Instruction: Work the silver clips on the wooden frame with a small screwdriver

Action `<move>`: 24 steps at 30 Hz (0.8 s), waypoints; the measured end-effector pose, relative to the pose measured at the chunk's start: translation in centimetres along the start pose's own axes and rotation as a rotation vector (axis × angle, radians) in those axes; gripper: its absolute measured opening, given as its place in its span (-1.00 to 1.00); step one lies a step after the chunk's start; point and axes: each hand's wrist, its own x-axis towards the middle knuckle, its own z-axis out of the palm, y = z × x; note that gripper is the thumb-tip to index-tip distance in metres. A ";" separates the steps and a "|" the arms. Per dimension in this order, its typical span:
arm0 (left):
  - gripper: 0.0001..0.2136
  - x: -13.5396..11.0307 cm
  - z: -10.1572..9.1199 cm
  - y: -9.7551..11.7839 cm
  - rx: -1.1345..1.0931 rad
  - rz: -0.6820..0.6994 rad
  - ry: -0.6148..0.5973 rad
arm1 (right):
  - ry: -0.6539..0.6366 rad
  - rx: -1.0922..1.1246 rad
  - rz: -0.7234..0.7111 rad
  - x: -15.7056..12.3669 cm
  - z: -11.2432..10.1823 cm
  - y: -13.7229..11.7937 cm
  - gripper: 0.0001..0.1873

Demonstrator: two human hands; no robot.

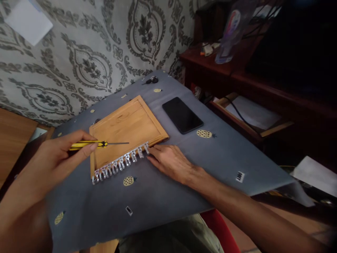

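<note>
My left hand (61, 149) is closed around a yellow-and-black screwdriver (97, 144), whose metal tip points right over a shallow wooden tray (126, 126). The tray lies on a grey cloth with pineapple prints (168, 182). Along the tray's near edge runs a row of several small silver metal hooks (119, 163). My right hand (171, 161) lies flat on the cloth, fingers stretched out, fingertips touching the right end of the hook row.
A black phone (182, 115) lies face up right of the tray. A small dark object (152, 80) sits at the cloth's far edge. A dark wooden cabinet (237, 77) with an open drawer stands on the right, a patterned wall behind.
</note>
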 end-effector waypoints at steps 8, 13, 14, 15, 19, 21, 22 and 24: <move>-0.70 -3.1 0.3 -7.6 -0.127 -0.248 0.206 | 0.151 0.008 -0.046 0.0 1.7 1.3 -0.79; -0.81 -4.7 2.2 -14.9 -0.217 -0.505 0.388 | 0.248 0.197 -0.058 -0.1 2.3 2.4 -0.75; -0.78 -4.9 2.6 -16.3 -0.222 -0.548 0.410 | 0.268 0.250 -0.052 -0.2 2.3 2.5 -0.75; -0.75 -5.1 3.1 -17.7 -0.230 -0.589 0.424 | 0.284 0.294 -0.044 -0.2 2.3 2.7 -0.74; -0.61 -5.7 5.0 -22.4 -0.223 -0.685 0.439 | 0.353 0.372 0.006 -0.7 1.9 2.8 -0.71; -0.60 -6.1 5.9 -24.1 -0.182 -0.690 0.419 | 0.455 0.345 0.048 -1.0 1.4 2.1 -0.71; -0.61 -6.4 6.2 -24.6 -0.151 -0.686 0.404 | 0.508 0.323 0.064 -1.3 1.0 1.3 -0.72; -0.66 -6.9 6.9 -25.4 -0.074 -0.673 0.367 | 0.570 0.306 0.053 -1.8 0.0 -1.4 -0.75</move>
